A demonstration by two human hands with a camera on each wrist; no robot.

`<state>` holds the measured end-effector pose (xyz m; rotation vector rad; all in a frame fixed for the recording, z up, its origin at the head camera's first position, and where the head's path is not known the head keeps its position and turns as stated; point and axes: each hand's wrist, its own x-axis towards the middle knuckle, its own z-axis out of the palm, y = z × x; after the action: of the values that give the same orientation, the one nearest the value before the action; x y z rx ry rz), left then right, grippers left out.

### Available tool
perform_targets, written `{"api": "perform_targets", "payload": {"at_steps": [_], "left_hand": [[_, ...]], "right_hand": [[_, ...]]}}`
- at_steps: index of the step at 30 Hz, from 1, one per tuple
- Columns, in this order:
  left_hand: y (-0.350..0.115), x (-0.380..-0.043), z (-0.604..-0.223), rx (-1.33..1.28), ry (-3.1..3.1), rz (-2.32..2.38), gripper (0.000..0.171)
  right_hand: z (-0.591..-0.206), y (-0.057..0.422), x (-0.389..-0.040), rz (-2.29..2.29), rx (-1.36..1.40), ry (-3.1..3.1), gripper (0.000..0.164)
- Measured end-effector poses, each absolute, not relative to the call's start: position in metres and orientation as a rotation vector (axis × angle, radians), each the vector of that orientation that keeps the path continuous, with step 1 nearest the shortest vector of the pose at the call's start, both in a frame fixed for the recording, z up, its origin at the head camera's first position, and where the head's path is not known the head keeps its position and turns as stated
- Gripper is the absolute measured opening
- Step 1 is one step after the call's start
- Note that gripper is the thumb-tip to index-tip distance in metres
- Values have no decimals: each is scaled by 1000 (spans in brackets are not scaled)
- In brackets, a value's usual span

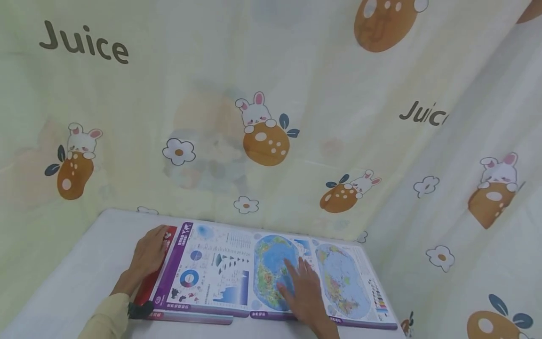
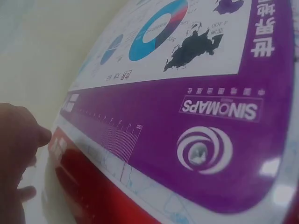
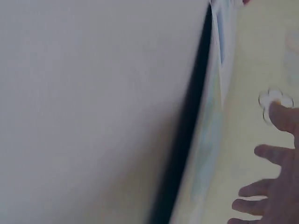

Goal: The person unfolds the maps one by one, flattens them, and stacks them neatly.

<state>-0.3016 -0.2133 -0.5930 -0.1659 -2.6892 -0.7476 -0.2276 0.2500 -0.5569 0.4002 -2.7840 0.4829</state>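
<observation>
A purple-edged world map (image 1: 224, 263) lies unfolded on the white table, with charts on its left panel and coloured maps on the others. Under it, a red-edged sheet (image 1: 149, 286) shows along the left and front sides. My left hand (image 1: 148, 252) rests on the red strip, beside the purple border (image 2: 154, 116) seen close up in the left wrist view. Over the middle map panels my right hand (image 1: 302, 292) is spread, fingers apart and pointing away. The right wrist view shows that hand (image 3: 275, 182) with separated fingers beside the map's raised dark edge (image 3: 189, 116).
A pale curtain (image 1: 296, 188) printed with rabbits, fruit and flowers hangs right behind the table and along its right side. White tabletop (image 1: 72, 278) shows to the left of the sheets. A dark band (image 1: 141, 309) sits at the left wrist.
</observation>
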Motion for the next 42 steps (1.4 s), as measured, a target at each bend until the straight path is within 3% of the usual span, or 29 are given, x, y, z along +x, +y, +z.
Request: {"api": "perform_targets", "payload": {"at_steps": [9,42], "left_hand": [[-213,-316,-596,-233,-2705,-701,54],[-211,-306,-602,-236,-2731,-683,49]], "right_hand": [[-586,226,-210,522,675,-3078,79],[-576,222,-230,450,600,-3204,83]]}}
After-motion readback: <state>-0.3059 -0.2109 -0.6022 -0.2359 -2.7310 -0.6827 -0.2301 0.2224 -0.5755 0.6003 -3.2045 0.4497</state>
